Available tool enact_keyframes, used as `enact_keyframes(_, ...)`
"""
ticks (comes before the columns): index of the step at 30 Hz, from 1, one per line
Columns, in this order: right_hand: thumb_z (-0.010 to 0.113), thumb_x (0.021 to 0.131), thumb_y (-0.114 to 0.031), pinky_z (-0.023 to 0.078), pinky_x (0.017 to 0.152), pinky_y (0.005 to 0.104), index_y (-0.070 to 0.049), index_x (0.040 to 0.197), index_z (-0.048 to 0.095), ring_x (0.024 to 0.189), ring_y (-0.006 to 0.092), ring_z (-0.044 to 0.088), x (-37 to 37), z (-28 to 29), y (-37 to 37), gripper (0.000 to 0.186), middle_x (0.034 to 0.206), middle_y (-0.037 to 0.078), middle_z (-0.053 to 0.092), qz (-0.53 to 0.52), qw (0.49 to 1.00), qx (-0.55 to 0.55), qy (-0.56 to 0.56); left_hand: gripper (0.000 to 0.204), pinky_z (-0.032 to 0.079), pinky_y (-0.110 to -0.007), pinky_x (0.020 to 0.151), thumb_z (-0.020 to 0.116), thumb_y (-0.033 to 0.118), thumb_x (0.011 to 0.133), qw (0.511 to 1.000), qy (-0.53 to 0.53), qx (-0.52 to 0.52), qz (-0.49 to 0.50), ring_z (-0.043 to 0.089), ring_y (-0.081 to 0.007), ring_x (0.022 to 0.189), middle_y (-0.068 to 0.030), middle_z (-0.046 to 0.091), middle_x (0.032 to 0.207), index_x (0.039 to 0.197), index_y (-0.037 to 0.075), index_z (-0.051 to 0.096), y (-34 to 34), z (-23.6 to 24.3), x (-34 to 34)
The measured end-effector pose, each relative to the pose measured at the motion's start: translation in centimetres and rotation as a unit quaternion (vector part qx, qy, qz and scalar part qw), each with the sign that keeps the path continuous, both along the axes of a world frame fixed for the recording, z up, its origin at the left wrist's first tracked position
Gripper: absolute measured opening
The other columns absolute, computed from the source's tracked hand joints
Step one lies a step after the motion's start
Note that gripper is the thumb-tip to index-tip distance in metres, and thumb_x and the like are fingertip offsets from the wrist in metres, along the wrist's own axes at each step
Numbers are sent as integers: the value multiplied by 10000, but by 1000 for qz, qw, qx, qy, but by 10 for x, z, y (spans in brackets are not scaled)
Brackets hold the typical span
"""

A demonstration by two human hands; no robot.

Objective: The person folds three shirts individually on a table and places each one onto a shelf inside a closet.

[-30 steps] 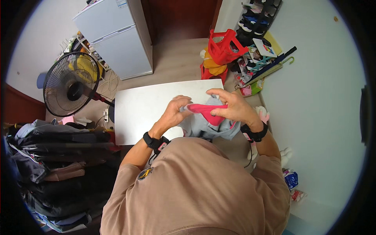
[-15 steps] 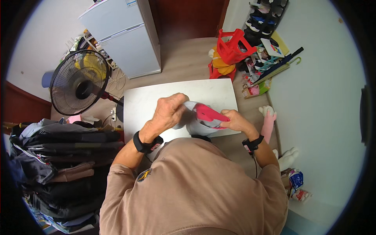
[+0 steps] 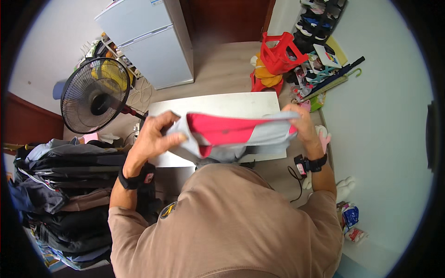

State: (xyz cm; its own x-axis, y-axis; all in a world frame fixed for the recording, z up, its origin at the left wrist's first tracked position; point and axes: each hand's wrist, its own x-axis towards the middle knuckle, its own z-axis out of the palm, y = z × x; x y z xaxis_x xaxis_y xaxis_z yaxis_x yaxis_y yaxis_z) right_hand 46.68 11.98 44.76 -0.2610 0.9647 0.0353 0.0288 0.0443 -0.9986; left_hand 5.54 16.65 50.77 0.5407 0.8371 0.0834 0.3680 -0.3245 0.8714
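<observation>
The left hand, thumb parted from fingers, grips one end of the grey-and-pink cloth; the right hand, blurred, is closed on the other. The cloth spans between both hands, above the table. Beyond the left hand stands a fan.

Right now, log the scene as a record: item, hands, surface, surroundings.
item: grey and pink cloth, spread between both hands, partly blurred
left hand: gripping cloth's left end
right hand: gripping its right end
surface: white table, partly hidden
left side: fan, hanging clothes
ahead: fridge
ahead right: red stool
</observation>
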Motion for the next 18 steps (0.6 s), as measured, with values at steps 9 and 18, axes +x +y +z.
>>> enact_keyframes(9, 819, 603, -177, 473, 764, 309, 20, 1034, 626, 848, 141, 586, -28, 9, -100, 511, 916, 81, 663, 176, 955, -156, -184, 229, 485, -320, 657, 718, 1, 715, 959, 71, -261, -82, 585, -126, 663, -126, 673, 766, 940, -9, 679, -87, -44, -25)
enact_keyframes(18, 682, 760, -91, 482, 794, 310, 6, 1044, 642, 870, 170, 613, 13, -37, -115, 303, 956, 122, 675, 178, 958, -160, -160, 194, 428, -370, 614, 626, 117, 781, 965, 92, -211, -125, 501, -252, 590, -178, 538, 663, 724, -55, 555, -94, -97, -24)
